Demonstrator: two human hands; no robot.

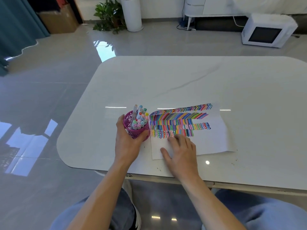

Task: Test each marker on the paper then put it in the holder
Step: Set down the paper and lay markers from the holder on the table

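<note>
Both forearms reach forward over the worktop (182,80) edge. The left hand (127,143) curls around the holder (132,130) of markers (140,121). The right hand (181,150) lies flat, fingers spread, on the paper (211,138).

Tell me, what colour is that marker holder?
Purple-pink, with a cut-out lattice pattern; the head view shows the holder best.

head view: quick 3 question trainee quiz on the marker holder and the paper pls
1. True or false: the left hand grips the purple marker holder.
2. The right hand rests on: A the paper, B the holder, C a loose marker.
3. Fill in: the markers stand ___ the holder.
Key: 1 true; 2 A; 3 inside.
</note>
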